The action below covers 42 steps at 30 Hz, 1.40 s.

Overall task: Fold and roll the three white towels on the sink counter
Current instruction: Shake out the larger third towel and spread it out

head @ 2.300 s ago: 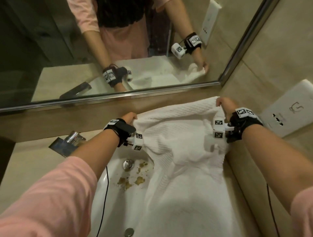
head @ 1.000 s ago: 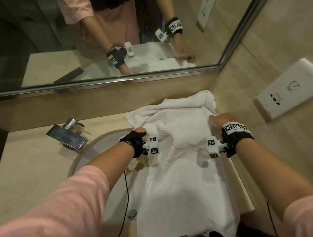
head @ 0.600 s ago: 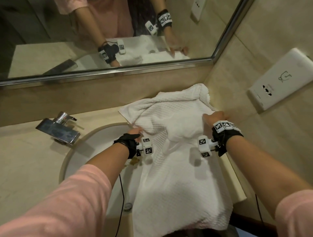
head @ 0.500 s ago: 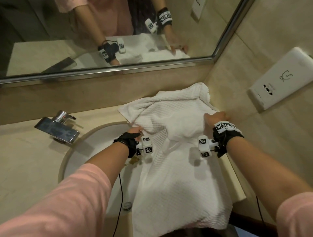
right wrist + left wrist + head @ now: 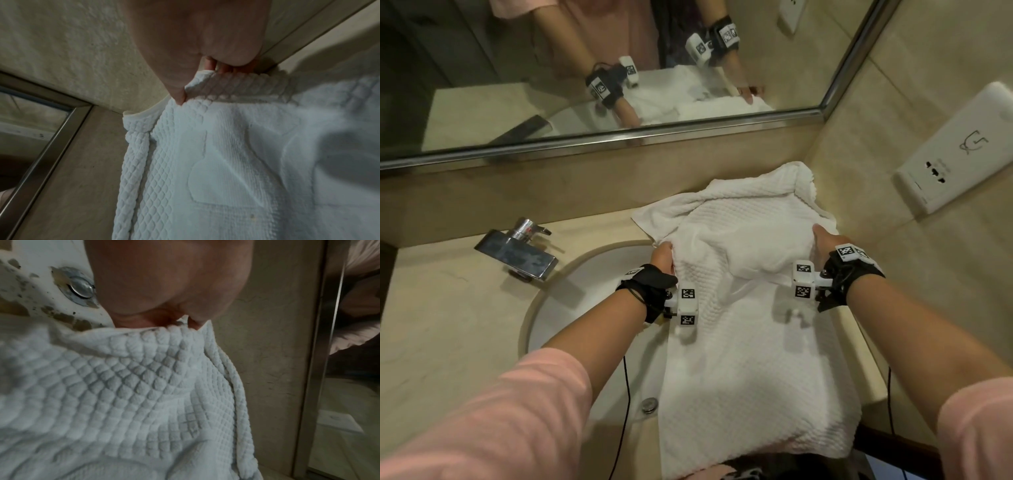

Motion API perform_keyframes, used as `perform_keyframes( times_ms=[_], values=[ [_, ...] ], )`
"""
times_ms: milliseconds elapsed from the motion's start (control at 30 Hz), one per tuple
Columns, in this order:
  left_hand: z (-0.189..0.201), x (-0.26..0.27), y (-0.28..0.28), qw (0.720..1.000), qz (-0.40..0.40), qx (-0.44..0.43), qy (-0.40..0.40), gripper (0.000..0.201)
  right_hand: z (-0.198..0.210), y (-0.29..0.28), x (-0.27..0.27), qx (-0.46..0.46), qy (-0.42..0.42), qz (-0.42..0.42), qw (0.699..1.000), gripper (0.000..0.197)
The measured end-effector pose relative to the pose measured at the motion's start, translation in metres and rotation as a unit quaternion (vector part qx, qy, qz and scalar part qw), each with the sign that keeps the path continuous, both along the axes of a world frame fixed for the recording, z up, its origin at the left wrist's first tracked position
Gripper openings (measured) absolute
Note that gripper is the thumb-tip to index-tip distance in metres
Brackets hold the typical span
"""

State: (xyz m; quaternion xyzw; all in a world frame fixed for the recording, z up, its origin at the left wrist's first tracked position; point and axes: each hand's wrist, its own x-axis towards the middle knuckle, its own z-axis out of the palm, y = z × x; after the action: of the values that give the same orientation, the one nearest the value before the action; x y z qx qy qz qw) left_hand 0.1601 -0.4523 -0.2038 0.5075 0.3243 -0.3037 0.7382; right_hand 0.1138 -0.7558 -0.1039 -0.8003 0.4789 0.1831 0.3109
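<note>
A white waffle-textured towel (image 5: 750, 359) drapes over the right side of the sink and hangs past the counter's front edge. More white towelling (image 5: 729, 209) lies bunched behind it in the corner against the wall. My left hand (image 5: 664, 258) pinches the towel's left edge (image 5: 164, 331) above the basin. At the towel's right edge (image 5: 205, 76), close to the side wall, my right hand (image 5: 825, 241) grips the cloth. How many separate towels lie in the pile I cannot tell.
A white basin (image 5: 585, 294) with brown stains and a metal drain plug (image 5: 80, 287) sits left of the towel. A chrome faucet (image 5: 517, 250) stands at the back left. A mirror (image 5: 619, 68) runs along the back wall, and a white socket plate (image 5: 959, 154) is on the right wall.
Both hands drew the towel's far edge back from the mirror wall toward me, so more cloth now hangs over the counter's front. In the last half second they hardly moved.
</note>
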Motion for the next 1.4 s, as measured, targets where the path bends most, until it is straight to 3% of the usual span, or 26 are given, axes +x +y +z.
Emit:
perform_keyframes(
  times_ms=[133, 267, 433, 533, 633, 733, 833, 867, 933, 1067, 1100, 1200, 1267, 1400],
  values=[
    [0.015, -0.003, 0.000, 0.995, -0.001, -0.100, -0.012, 0.055, 0.000, -0.001, -0.003, 0.015, -0.009, -0.022, 1.000, 0.073],
    [0.025, -0.014, 0.002, 0.989, -0.053, -0.138, 0.002, 0.043, 0.000, -0.001, -0.011, 0.016, -0.002, -0.007, 1.000, 0.077],
    [0.034, -0.026, 0.005, 0.992, -0.077, -0.093, 0.027, 0.042, 0.003, 0.000, -0.014, 0.041, -0.029, -0.015, 0.999, 0.078],
    [0.042, -0.030, 0.005, 0.996, -0.057, -0.067, -0.009, 0.041, 0.004, 0.003, -0.009, 0.095, -0.120, -0.074, 0.986, 0.084],
    [0.053, -0.032, 0.006, 0.996, -0.023, -0.043, -0.070, 0.042, -0.004, 0.002, -0.004, 0.167, -0.248, -0.143, 0.943, 0.064],
    [0.064, -0.036, 0.009, 0.992, 0.006, -0.049, -0.113, 0.058, -0.005, 0.002, -0.006, 0.195, -0.324, -0.142, 0.915, 0.036],
    [0.072, -0.041, 0.014, 0.992, 0.029, -0.056, -0.110, 0.065, -0.001, 0.001, -0.015, 0.221, -0.391, -0.141, 0.882, 0.028],
    [0.075, -0.043, 0.016, 0.992, 0.031, -0.066, -0.102, 0.068, 0.002, 0.000, -0.017, 0.228, -0.404, -0.149, 0.873, 0.029],
    [0.080, -0.048, 0.021, 0.994, 0.009, -0.071, -0.080, 0.055, 0.002, -0.006, -0.021, 0.242, -0.418, -0.177, 0.858, 0.033],
    [0.084, -0.062, 0.025, 0.992, -0.012, -0.111, -0.054, 0.038, -0.034, -0.050, -0.017, 0.305, -0.402, -0.224, 0.834, 0.077],
    [0.084, -0.064, 0.027, 0.993, -0.012, -0.108, -0.050, 0.035, -0.033, -0.048, -0.021, 0.319, -0.400, -0.226, 0.829, 0.079],
    [0.081, -0.074, 0.027, 0.997, -0.034, -0.063, -0.011, 0.029, -0.004, -0.021, -0.039, 0.284, -0.407, -0.248, 0.832, 0.044],
    [0.078, -0.081, 0.025, 0.997, -0.076, 0.004, 0.006, 0.026, -0.005, -0.017, -0.045, 0.271, -0.412, -0.253, 0.833, 0.034],
    [0.075, -0.097, 0.019, 0.987, -0.153, 0.049, 0.000, 0.065, -0.016, -0.019, -0.049, 0.252, -0.429, -0.286, 0.819, 0.030]
  ],
)
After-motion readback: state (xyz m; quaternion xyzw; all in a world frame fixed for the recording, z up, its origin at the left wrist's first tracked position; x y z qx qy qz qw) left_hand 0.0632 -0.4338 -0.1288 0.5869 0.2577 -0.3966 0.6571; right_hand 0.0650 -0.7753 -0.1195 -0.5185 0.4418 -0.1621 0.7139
